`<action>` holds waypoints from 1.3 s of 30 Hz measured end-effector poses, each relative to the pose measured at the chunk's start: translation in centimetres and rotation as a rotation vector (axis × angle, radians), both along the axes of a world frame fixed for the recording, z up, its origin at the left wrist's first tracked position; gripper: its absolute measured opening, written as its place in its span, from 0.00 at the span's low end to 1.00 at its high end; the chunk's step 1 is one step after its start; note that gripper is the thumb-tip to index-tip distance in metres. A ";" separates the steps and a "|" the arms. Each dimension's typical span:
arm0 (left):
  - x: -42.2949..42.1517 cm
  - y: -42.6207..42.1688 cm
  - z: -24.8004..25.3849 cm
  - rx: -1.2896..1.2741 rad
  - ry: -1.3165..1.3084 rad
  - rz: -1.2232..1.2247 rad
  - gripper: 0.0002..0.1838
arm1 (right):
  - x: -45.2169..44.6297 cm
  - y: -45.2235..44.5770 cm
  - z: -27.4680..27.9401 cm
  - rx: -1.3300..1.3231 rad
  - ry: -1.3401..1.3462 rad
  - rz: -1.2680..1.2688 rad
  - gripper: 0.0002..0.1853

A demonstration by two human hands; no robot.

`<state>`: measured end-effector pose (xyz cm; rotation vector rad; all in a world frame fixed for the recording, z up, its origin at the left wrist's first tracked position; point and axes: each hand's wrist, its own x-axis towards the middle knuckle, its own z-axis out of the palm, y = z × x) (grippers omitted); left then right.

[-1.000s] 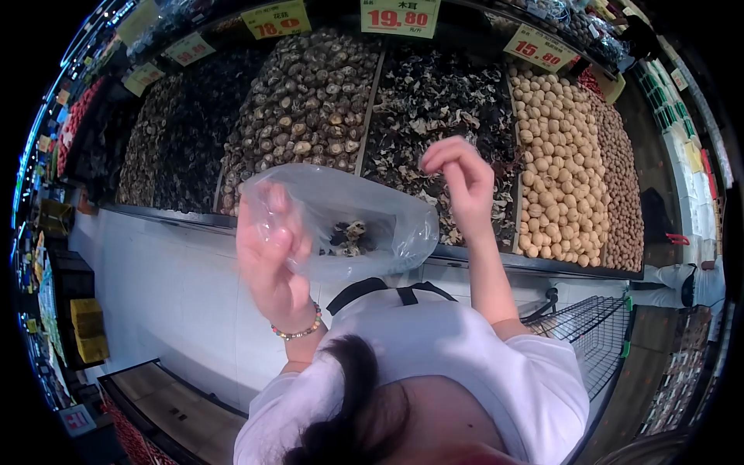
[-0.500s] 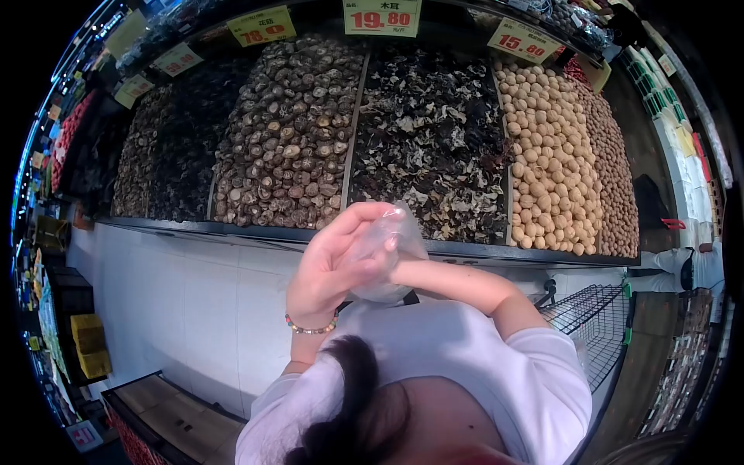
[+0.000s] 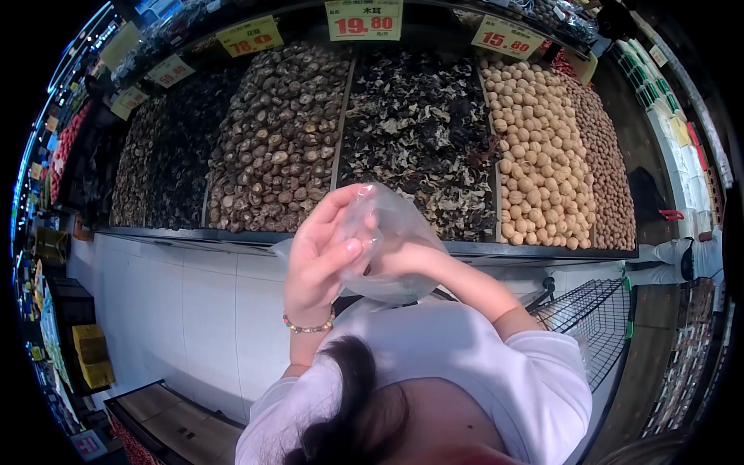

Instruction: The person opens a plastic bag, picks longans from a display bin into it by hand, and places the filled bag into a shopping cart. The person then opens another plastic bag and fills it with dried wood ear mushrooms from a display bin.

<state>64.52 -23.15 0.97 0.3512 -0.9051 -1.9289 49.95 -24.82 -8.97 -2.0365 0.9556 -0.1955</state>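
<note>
A clear plastic bag (image 3: 407,221) is gripped at its edge by my left hand (image 3: 329,252), which wears a beaded bracelet. My right hand (image 3: 395,260) reaches into the bag's mouth; its fingers are hidden behind the plastic and my left hand. Just beyond the bag lies a bin of dried black fungus (image 3: 418,132), under a 19.80 price sign (image 3: 364,21). Left of it are dried mushrooms (image 3: 279,139), and to the right are walnuts (image 3: 539,155).
The display's front rail (image 3: 480,249) runs across below the bins. A black wire cart (image 3: 589,318) stands at the right. A person's pale-clothed legs (image 3: 659,263) show at the far right. A brown-topped stand (image 3: 178,422) is at the lower left.
My right hand has moved from above the black fungus down and left into the bag. My left hand and the bag have shifted, and the view has turned slightly.
</note>
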 end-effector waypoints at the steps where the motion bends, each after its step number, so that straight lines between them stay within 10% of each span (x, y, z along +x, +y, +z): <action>1: -0.1 0.0 0.1 -0.007 0.004 0.002 0.29 | -0.9 -0.2 1.0 -0.014 -0.006 0.022 0.31; 4: -0.7 0.1 0.3 -0.021 0.008 0.068 0.29 | -3.2 0.4 3.5 -0.147 -0.251 -0.128 0.31; 13: -3.6 -0.3 0.4 -0.024 -0.001 0.383 0.28 | -7.8 0.8 0.9 1.018 -1.523 -0.354 0.26; 21: -6.9 -1.5 -0.1 0.044 0.021 0.499 0.25 | -11.8 0.3 0.3 1.155 -1.889 -0.309 0.28; 29: -6.7 -1.9 -0.1 -0.008 0.062 0.570 0.26 | -18.5 -0.5 3.3 0.427 -1.916 -0.743 0.23; 34: -5.1 -0.8 0.5 -0.057 0.138 0.574 0.28 | -21.5 -5.8 -2.1 0.023 -0.902 -1.241 0.15; 39: -4.6 0.0 1.0 -0.079 0.229 0.542 0.26 | -24.4 -11.7 -11.9 -0.407 -0.472 -1.267 0.22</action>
